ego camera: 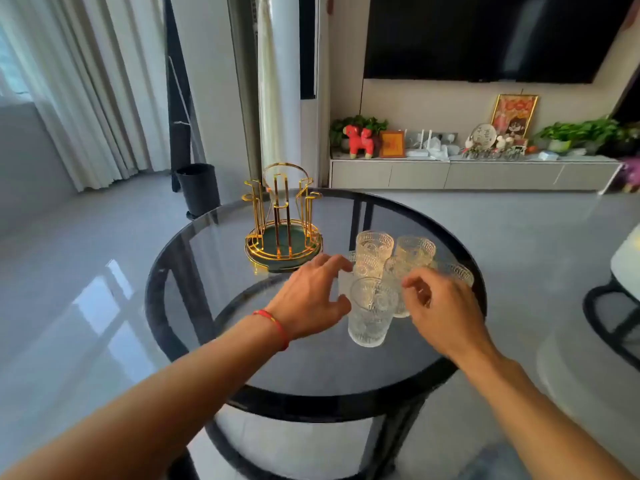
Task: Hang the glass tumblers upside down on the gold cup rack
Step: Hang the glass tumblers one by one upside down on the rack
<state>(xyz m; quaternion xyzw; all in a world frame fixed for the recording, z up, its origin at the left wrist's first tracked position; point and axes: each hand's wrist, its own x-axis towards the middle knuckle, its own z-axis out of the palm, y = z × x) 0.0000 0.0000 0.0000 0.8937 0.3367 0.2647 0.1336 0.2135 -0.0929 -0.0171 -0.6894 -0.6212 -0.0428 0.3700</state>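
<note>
A gold cup rack (282,220) with a dark green base stands empty at the far left of the round glass table (242,341). Several clear patterned glass tumblers stand upright in a cluster to its right. The nearest tumbler (369,311) sits between my hands. My left hand (311,296), with a red string at the wrist, hovers with fingers spread just left of the cluster, close to a tumbler (373,249) at the back. My right hand (440,306) is curled over the right side of the cluster, partly hiding a tumbler (457,273) there. Neither hand clearly holds a glass.
The black table rim (481,292) runs close behind the tumblers on the right. A black bin (199,188) stands on the floor beyond the table. A TV cabinet (467,174) lines the far wall. Another dark-framed seat (620,289) is at the right edge.
</note>
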